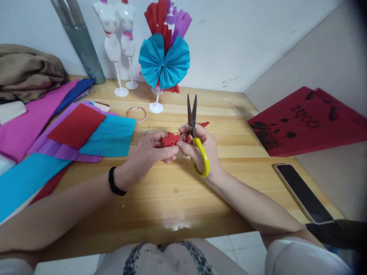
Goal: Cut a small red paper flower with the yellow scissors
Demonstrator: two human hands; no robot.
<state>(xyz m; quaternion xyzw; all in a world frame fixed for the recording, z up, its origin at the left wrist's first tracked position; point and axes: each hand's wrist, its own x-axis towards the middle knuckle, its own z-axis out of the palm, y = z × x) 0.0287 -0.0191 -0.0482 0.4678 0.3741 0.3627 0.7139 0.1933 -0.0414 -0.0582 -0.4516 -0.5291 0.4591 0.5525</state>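
Note:
A small red cut-out shape (pixel 170 140) with a notched outline is pinched between the thumb and fingers of my left hand (pixel 151 149). Yellow-handled scissors (pixel 204 160) hang on my right hand (pixel 205 147), their dark blades parted slightly and pointing away from me. The thumb and fingertips of that hand meet at the right edge of the red shape. Just beyond my right fingers lies a red scrap (pixel 204 124) on the wooden table (pixel 172 191).
Coloured sheets (pixel 109 135) cover the left side. Behind stand a blue paper-dressed mannequin (pixel 163 63), two white mannequins (pixel 112 44) and a bottle (pixel 84 46). A clear ring (pixel 136 108) lies mid-table. On the right are a red bag (pixel 301 126) and a phone (pixel 303 194).

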